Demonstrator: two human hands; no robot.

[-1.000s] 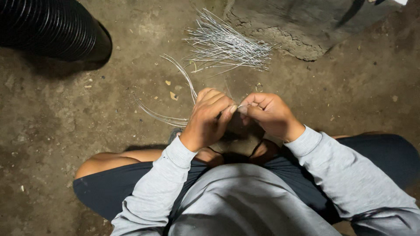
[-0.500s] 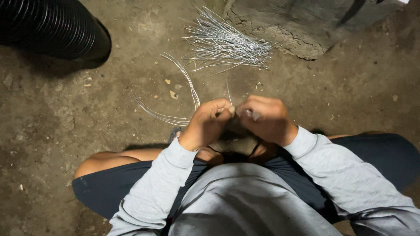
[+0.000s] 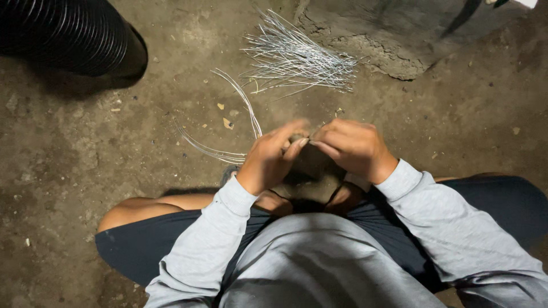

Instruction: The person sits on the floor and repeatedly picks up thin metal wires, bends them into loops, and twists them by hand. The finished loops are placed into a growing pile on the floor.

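While the person sits on the dirt floor (image 3: 68, 171), both hands meet just above the lap. The left hand (image 3: 268, 159) and right hand (image 3: 351, 145) are both curled, fingertips pinched together on something small between them. Looks like thin wire, but it's blurry and I can't tell for sure. A couple of long curved wires (image 3: 240, 114) lie on the ground just left of the hands. A bundle of wires (image 3: 297, 57) sits further out, and a black ribbed pipe (image 3: 68, 34) is at top left.
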